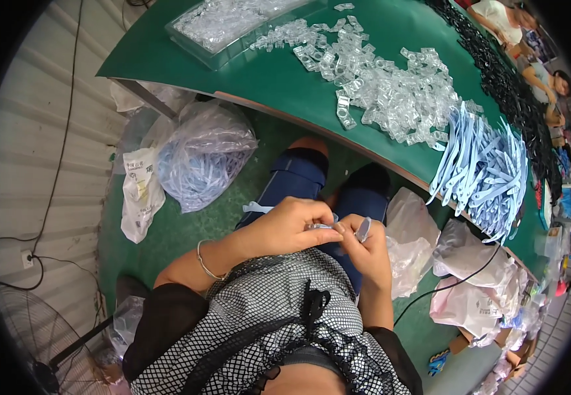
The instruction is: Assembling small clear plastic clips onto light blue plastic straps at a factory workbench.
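Above my lap, my left hand [292,227] and my right hand [367,250] meet with fingers pinched together. A light blue strip [256,207] pokes out on the left from behind my left hand, which seems closed around it. Something pale and shiny also shows between the left fingers, mostly hidden. My right thumb and fingers pinch a small translucent piece [363,229], its rounded end standing up. Where the fingertips touch, I cannot make out how the parts join.
Ahead on the green table [259,89] lie a heap of clear plastic pieces [397,92], a clear tray [216,29] of small parts, a pile of light blue strips [483,171] and black parts [496,72]. Bags [206,158] crowd the floor; a fan [35,342] stands left.
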`<move>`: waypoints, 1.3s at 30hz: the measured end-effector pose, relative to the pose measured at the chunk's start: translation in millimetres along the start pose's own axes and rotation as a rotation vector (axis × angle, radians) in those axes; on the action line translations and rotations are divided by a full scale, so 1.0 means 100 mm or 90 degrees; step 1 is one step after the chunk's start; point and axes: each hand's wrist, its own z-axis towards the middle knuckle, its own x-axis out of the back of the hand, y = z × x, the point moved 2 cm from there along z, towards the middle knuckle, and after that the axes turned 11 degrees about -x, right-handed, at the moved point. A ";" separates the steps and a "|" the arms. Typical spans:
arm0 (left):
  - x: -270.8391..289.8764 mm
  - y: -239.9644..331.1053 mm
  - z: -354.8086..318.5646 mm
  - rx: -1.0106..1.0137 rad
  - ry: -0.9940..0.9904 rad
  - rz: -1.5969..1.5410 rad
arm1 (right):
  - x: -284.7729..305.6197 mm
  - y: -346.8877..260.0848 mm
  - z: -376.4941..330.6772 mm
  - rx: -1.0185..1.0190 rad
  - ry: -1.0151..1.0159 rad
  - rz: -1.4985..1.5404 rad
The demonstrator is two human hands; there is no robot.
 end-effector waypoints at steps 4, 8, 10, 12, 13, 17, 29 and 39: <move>0.01 -0.05 -0.05 -0.018 -0.102 -0.119 | -0.06 0.06 -0.04 -0.073 -0.085 0.188; -0.05 -0.03 -0.10 0.152 -0.093 -0.535 | -0.18 0.14 -0.07 0.050 -0.154 0.373; -0.10 -0.08 -0.15 0.166 -0.051 -0.623 | -0.25 0.15 -0.07 0.058 -0.169 0.475; -0.15 -0.14 -0.17 0.190 0.015 -0.749 | -0.27 0.15 -0.07 0.040 -0.190 0.547; -0.15 -0.14 -0.16 0.188 0.016 -0.750 | -0.27 0.15 -0.06 0.022 -0.210 0.621; -0.07 -0.06 -0.11 0.191 0.001 -0.562 | -0.15 0.05 0.00 0.086 -0.014 0.322; 0.00 -0.04 -0.13 0.133 -0.038 -0.408 | -0.07 0.00 0.03 0.216 0.034 0.137; -0.16 -0.32 -0.19 0.161 0.217 -0.827 | -0.05 0.06 0.05 0.107 0.081 0.216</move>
